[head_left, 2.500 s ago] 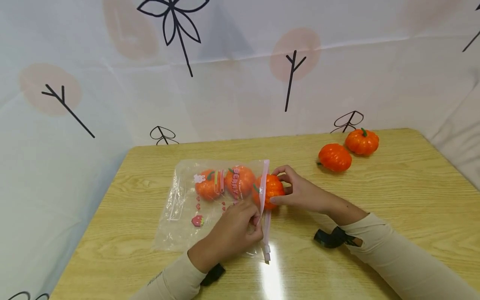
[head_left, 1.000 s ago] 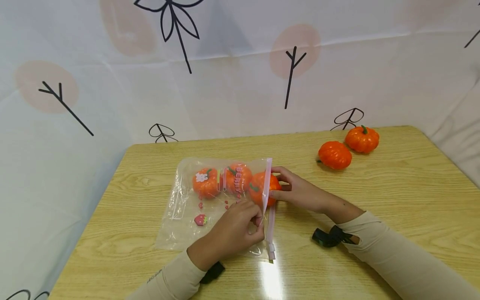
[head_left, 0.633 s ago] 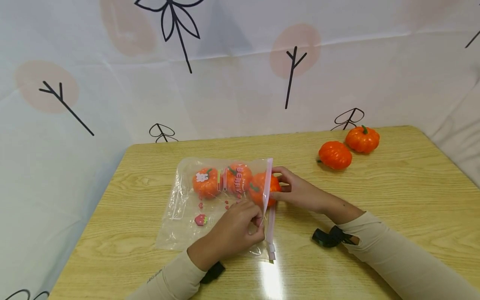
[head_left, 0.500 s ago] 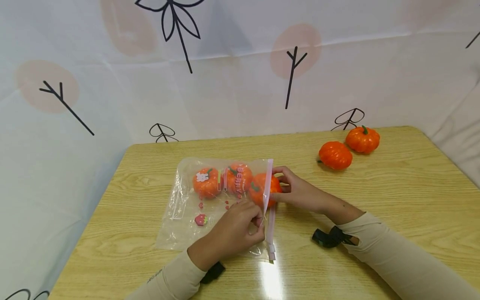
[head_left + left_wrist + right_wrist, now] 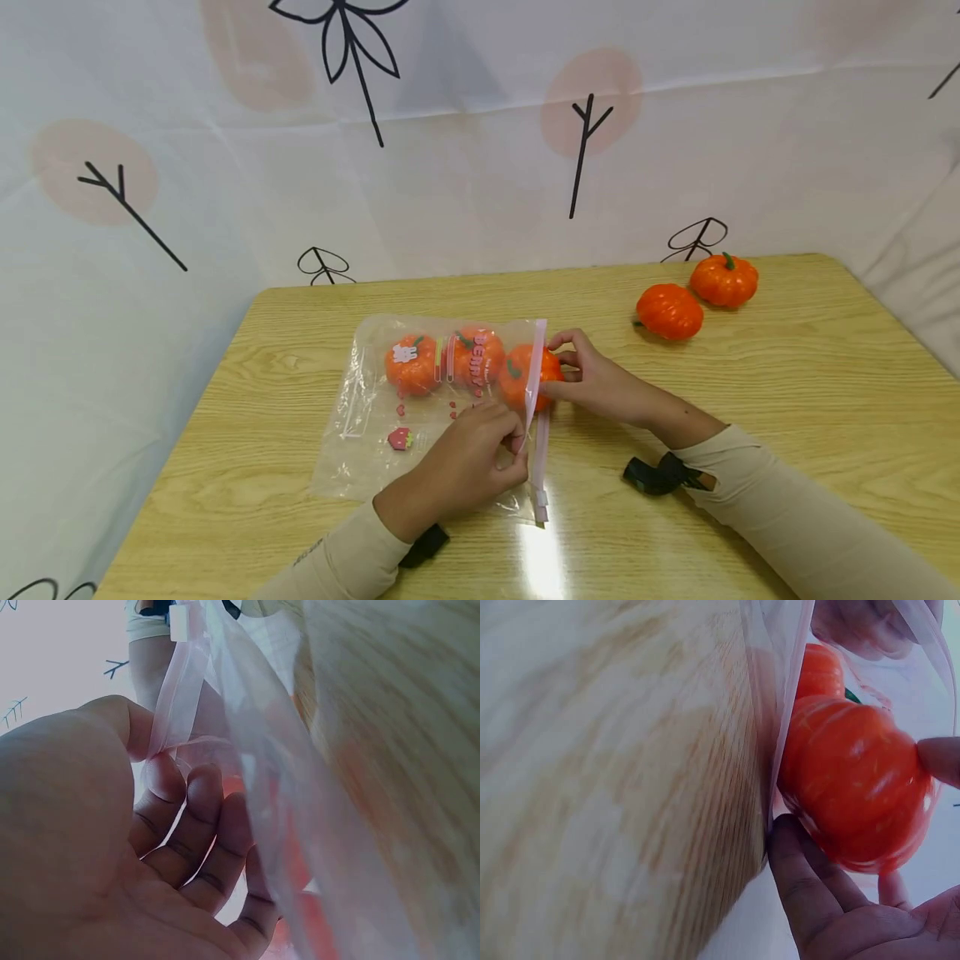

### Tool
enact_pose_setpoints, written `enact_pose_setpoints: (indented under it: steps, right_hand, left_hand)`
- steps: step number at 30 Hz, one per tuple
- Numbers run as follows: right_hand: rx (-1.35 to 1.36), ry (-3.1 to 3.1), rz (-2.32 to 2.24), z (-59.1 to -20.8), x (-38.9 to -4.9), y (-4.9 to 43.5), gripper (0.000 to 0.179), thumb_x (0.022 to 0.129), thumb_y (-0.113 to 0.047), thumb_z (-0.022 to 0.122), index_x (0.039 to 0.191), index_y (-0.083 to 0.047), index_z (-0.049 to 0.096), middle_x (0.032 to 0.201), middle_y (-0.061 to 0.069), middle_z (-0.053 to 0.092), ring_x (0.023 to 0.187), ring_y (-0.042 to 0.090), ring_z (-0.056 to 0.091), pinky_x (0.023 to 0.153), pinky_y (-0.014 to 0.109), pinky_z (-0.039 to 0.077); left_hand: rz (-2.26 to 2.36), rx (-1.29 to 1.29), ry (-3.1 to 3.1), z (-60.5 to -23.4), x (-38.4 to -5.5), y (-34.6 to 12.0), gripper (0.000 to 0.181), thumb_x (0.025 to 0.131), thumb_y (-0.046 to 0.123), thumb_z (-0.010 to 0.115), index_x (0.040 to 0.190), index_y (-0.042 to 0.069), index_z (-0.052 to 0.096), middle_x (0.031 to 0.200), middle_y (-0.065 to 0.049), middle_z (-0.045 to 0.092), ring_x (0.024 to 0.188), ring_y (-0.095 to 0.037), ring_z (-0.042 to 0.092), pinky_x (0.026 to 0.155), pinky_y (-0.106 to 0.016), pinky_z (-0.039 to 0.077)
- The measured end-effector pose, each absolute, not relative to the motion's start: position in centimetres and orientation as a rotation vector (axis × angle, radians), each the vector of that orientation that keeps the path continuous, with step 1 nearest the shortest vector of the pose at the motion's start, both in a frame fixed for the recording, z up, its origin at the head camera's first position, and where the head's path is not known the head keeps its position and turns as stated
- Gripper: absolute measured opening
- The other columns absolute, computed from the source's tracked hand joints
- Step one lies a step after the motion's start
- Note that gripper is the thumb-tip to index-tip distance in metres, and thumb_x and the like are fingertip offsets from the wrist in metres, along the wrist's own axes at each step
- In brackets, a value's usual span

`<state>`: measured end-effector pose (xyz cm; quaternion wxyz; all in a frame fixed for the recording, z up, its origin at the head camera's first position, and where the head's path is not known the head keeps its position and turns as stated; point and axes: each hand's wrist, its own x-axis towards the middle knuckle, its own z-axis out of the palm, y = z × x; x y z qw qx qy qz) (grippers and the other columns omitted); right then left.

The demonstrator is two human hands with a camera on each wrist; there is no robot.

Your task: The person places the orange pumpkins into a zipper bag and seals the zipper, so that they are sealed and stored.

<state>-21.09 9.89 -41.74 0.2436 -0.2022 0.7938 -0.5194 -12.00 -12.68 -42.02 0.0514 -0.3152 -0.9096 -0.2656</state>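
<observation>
A clear zip bag with a pink zip edge and printed strawberry lies flat, its mouth facing right. Two orange toy pumpkins show through its plastic. My left hand pinches the upper lip between thumb and index finger; in the left wrist view the pink zip strip runs up from that pinch. At the mouth, my right hand holds a third toy pumpkin, thumb on one side and fingers on the other. Most of this pumpkin is inside the bag, next to another one.
Two more toy pumpkins rest close together at the back right of the wooden table. A white slider sits at the near end of the zip. Behind the table hangs a patterned white cloth.
Since the oldest frame, the third pumpkin has moved left, farther into the bag, while the bag's lip has shifted slightly right over it. The left hand keeps its pinch.
</observation>
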Motion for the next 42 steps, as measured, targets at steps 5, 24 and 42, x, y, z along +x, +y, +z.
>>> enact_pose_setpoints:
  steps: [5, 24, 42]
  right_hand:
    - [-0.505, 2.197, -1.422, -41.84, -21.13, 9.95, 0.057, 0.093, -0.032, 0.070, 0.120, -0.011, 0.024, 0.152, 0.029, 0.036, 0.130, 0.039, 0.052, 0.098, 0.040, 0.040]
    - [-0.577, 2.203, -1.461, -42.02, -21.03, 9.91, 0.043, 0.098, -0.024, 0.063, 0.117, -0.007, 0.029, 0.136, 0.023, 0.045, 0.118, 0.032, 0.056, 0.084, 0.032, 0.042]
    - [-0.637, 2.193, -1.483, -42.54, -21.23, 9.58, 0.029, 0.098, -0.021, 0.063, 0.101, -0.005, 0.039, 0.117, 0.013, 0.048, 0.109, 0.027, 0.057, 0.066, 0.025, 0.040]
  left_hand:
    - [-0.810, -0.957, -2.773, -42.06, -11.98, -12.71, 0.018, 0.077, 0.015, 0.072, 0.078, 0.019, 0.054, 0.075, 0.008, 0.052, 0.079, -0.005, 0.044, 0.080, -0.025, 0.039]
    - [-0.790, -0.954, -2.776, -42.23, -11.88, -12.74, 0.018, 0.078, 0.017, 0.071, 0.078, 0.019, 0.053, 0.074, 0.007, 0.053, 0.078, -0.006, 0.044, 0.079, -0.025, 0.038]
    - [-0.774, -0.954, -2.778, -42.40, -11.89, -12.68, 0.018, 0.080, 0.017, 0.070, 0.079, 0.020, 0.053, 0.075, 0.008, 0.051, 0.077, -0.006, 0.043, 0.079, -0.025, 0.037]
